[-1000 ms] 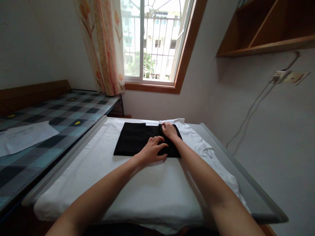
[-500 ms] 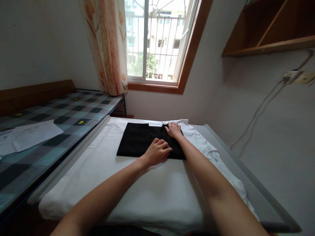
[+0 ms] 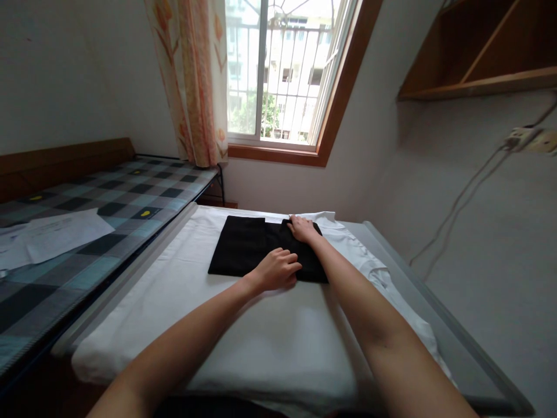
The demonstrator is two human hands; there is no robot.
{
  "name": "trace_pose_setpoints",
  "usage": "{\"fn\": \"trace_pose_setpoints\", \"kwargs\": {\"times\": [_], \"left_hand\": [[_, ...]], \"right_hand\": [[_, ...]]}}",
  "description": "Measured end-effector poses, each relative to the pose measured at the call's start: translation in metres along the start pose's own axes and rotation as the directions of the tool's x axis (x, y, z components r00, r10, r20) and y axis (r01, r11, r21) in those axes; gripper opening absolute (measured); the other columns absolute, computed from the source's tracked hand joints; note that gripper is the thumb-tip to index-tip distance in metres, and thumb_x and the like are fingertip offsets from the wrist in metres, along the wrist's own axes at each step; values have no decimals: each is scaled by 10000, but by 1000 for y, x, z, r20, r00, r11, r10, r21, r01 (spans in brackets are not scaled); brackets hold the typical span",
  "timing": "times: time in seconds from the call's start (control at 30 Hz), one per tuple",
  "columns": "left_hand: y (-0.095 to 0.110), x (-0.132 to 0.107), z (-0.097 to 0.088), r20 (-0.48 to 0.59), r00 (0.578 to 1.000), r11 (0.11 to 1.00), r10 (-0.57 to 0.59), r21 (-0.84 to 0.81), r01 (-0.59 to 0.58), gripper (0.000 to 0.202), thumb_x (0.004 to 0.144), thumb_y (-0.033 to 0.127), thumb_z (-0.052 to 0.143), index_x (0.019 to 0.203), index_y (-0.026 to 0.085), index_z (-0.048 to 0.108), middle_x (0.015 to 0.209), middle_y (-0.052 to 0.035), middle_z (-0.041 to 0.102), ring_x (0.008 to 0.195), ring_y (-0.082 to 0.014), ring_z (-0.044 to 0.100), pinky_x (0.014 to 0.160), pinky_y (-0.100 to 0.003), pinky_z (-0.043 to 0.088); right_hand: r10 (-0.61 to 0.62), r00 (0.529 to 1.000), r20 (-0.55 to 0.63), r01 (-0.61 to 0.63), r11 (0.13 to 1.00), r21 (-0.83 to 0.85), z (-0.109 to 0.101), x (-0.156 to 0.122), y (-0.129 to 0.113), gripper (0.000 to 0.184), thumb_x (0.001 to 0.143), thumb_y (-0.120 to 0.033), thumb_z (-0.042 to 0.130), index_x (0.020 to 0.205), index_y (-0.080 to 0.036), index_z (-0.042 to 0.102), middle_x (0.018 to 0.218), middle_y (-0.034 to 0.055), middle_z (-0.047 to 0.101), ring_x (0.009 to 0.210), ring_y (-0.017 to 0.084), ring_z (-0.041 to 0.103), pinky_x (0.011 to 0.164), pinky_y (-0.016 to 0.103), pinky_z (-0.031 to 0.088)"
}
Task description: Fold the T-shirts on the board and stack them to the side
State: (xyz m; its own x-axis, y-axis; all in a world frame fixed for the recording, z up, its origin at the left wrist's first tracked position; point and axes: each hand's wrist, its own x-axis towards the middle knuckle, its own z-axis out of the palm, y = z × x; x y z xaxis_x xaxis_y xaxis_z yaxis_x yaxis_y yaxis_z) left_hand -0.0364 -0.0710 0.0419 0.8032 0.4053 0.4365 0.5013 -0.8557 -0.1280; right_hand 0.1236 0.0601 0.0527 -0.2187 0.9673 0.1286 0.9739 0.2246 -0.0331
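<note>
A black folded cloth (image 3: 239, 247), perhaps a garment, lies flat on a white cloth (image 3: 174, 307) spread over the table. My left hand (image 3: 278, 269) is at the near edge of the black cloth, fingers curled and closed on it. Farther off, at the back edge towards the right, my right hand (image 3: 303, 228) has its fingers bent over a fold of the same cloth. My fingertips are partly hidden on both hands. The left half of the black cloth shows flat, and a fold stands between my hands.
Left of the table is a bed with a checked mattress (image 3: 113, 191), papers (image 3: 65, 232) lying on it. A window (image 3: 287, 81) with a curtain (image 3: 191, 87) is behind. A wooden shelf (image 3: 478, 87) and a socket with a cable (image 3: 461, 197) are on the right wall.
My right hand has shifted slightly left with the folded edge of the black cloth. My left hand's fingers have curled in a little more. The view has turned slightly.
</note>
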Motion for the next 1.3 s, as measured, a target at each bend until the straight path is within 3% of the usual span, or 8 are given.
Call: {"fn": "trace_pose_setpoints", "kwargs": {"times": [0.1,0.27,0.4,0.53,0.6,0.7,0.97,1.3], "left_hand": [[1,0,0,31,999,999,35,-23,-35,178,842,207,540,978,192,655,890,-43,618,829,-184,562,725,-329,423],[2,0,0,19,999,997,-27,-76,28,247,874,218,505,1086,209,634,898,-43,634,844,-181,583,744,-312,428],[-4,1,-9,-18,971,968,-237,-86,235,239,933,333,447,945,197,643,897,-51,644,863,-188,599,782,-309,443],[-17,-2,-21,12,740,740,-673,14,673,211,930,321,428,962,189,589,939,-73,661,859,-210,641,738,-313,465],[-23,-6,-25,127,630,640,-766,72,765,252,897,391,486,1016,187,573,949,-85,677,848,-236,664,716,-321,477],[-27,-11,-27,292,550,604,-782,143,784,379,816,479,582,1052,184,575,994,-114,692,918,-286,672,743,-343,495],[-26,-9,-33,372,551,639,-747,174,749,262,798,333,577,981,168,665,988,-146,709,944,-302,681,760,-360,520],[-27,-10,-31,294,613,666,-734,131,734,239,804,338,561,922,173,687,927,-128,718,887,-289,688,727,-349,514]], "right_hand": [[-13,1000,15,14,1000,-10,6,-7,-2,385,994,-354,327,1299,-161,462,1294,171,551,1170,292,493,960,427,323],[-15,975,-221,4,999,-51,-2,-15,-3,339,959,-379,432,1228,-211,550,1249,144,539,1174,298,438,977,422,294],[-54,970,-236,39,997,-67,-12,-20,-13,275,940,-298,455,1138,-201,619,1186,149,563,1136,291,460,972,420,304],[-65,978,-200,94,985,142,-17,-17,-36,254,932,-274,451,1070,-192,647,1102,117,639,1050,238,550,916,342,378],[-34,996,-82,58,948,312,-16,-11,-48,250,925,-316,473,1047,-195,655,1034,82,684,964,205,604,866,310,415],[54,993,103,-94,893,440,-11,0,-63,308,911,-436,498,988,-198,678,1027,76,713,976,221,631,866,335,437],[195,945,261,-293,859,420,3,17,-87,405,842,-557,562,925,-180,683,1073,121,702,1110,307,600,1012,528,334],[198,966,167,-259,755,602,2,23,-86,254,785,-296,680,1004,-170,646,825,44,701,753,178,658,687,277,501]]}}
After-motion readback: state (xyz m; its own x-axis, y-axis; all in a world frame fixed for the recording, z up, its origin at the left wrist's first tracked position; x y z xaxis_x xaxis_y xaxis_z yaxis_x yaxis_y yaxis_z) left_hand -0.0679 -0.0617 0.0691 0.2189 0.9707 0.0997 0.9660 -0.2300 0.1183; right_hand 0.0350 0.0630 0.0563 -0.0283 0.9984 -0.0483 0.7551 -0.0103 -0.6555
